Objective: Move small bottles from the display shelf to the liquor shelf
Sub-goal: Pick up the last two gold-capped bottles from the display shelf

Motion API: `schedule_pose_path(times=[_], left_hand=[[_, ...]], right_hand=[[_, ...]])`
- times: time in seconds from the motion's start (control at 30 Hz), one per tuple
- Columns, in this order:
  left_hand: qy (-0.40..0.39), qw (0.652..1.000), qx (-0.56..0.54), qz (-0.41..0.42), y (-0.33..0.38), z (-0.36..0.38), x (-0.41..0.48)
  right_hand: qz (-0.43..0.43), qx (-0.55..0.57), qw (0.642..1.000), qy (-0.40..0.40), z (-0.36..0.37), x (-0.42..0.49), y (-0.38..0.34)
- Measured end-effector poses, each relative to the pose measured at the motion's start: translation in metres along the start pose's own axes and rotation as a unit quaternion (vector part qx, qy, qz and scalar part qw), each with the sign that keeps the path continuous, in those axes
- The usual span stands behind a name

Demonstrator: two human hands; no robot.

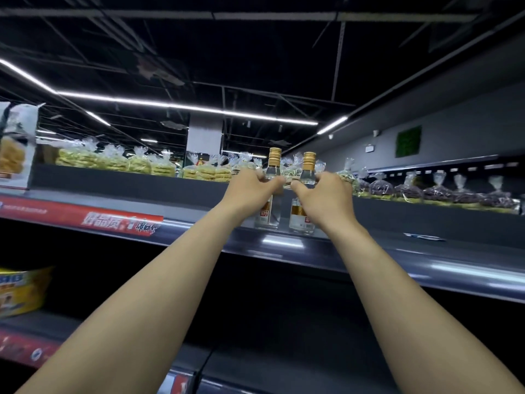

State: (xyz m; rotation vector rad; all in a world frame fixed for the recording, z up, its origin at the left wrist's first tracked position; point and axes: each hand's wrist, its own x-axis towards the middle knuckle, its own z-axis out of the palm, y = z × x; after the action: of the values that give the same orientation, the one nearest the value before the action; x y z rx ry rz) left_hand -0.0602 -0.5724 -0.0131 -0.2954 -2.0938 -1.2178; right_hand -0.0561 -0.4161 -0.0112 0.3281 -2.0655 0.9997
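Observation:
Two small clear bottles with gold screw caps stand upright side by side on a dark grey shelf (369, 240). My left hand (250, 189) is wrapped around the shoulder of the left bottle (268, 214). My right hand (324, 194) grips the right bottle (302, 220) the same way. Both bottle bases rest on the shelf surface near its front edge. Each carries a gold and white label, partly hidden by my fingers.
Behind the bottles a raised ledge holds bagged yellow noodles (113, 160) on the left and bagged dark goods (437, 191) on the right. A red price strip (85, 217) runs along the shelf edge at left. A yellow box (20, 291) sits on the lower shelf.

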Motion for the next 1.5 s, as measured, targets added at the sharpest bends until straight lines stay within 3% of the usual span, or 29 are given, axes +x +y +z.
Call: schedule_pose_path(times=[0.13,0.33,0.67,0.83,1.13,1.5], left_hand=[[0.014,0.999,-0.037,-0.006,-0.004,0.000,0.002],[0.022,0.998,-0.043,0.043,0.005,0.006,0.001],[0.021,0.983,-0.091,0.156,0.103,0.045,-0.051],[-0.036,0.972,-0.138,0.187,0.160,0.108,-0.129],[-0.175,0.925,-0.313,0.126,0.266,0.268,-0.345],[-0.357,0.850,-0.381,0.077,0.402,0.422,-0.547]], right_hand=[[0.039,0.066,0.997,0.025,-0.001,0.000,0.002],[0.044,0.074,0.993,0.077,-0.011,-0.002,-0.007],[-0.004,-0.001,0.987,0.163,-0.133,-0.040,0.001],[0.024,-0.038,0.980,0.192,-0.227,-0.108,0.041],[0.138,-0.136,0.956,0.219,-0.425,-0.286,0.139],[0.258,-0.235,0.881,0.320,-0.631,-0.459,0.201]])
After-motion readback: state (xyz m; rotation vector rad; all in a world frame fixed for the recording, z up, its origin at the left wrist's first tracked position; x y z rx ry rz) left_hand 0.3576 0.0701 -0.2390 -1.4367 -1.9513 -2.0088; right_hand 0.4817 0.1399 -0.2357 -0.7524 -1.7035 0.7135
